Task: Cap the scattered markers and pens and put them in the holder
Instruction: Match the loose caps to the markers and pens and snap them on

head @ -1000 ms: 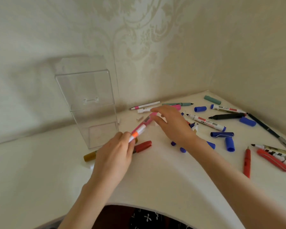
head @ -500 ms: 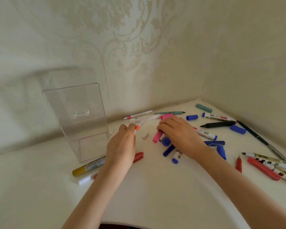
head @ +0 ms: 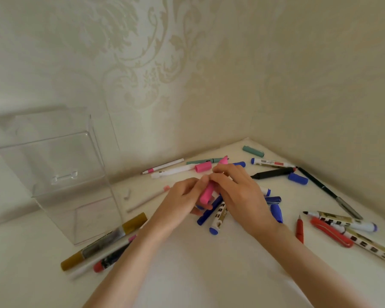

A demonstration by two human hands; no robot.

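- The left hand (head: 182, 201) sits at mid-frame with its fingers curled, pinching the lower part of a pink marker (head: 206, 193).
- The right hand (head: 238, 196) meets it from the right, its fingers curled over the marker's upper part. A pink pointed end pokes out above them.
- The pink marker is tilted, held just above the pile of pens on the white tabletop (head: 198, 274), well right of the holder.
- The clear holder (head: 53, 163) stands upright at the left of the frame, near the wall; I see nothing inside it.
- Under the hands lie a blue marker (head: 209, 213) and a white marker with a blue cap (head: 217, 221), side by side.
- Above the hands, a white pen with a pink cap (head: 176, 171) lies flat.
- At lower left, a gold marker (head: 102, 243) lies against the holder's base, with a red-ended marker (head: 108, 260) just beside it.
- On the right are a black marker (head: 273, 173), loose blue caps (head: 298, 178), a teal cap (head: 253, 151) and a red pen (head: 299, 230).
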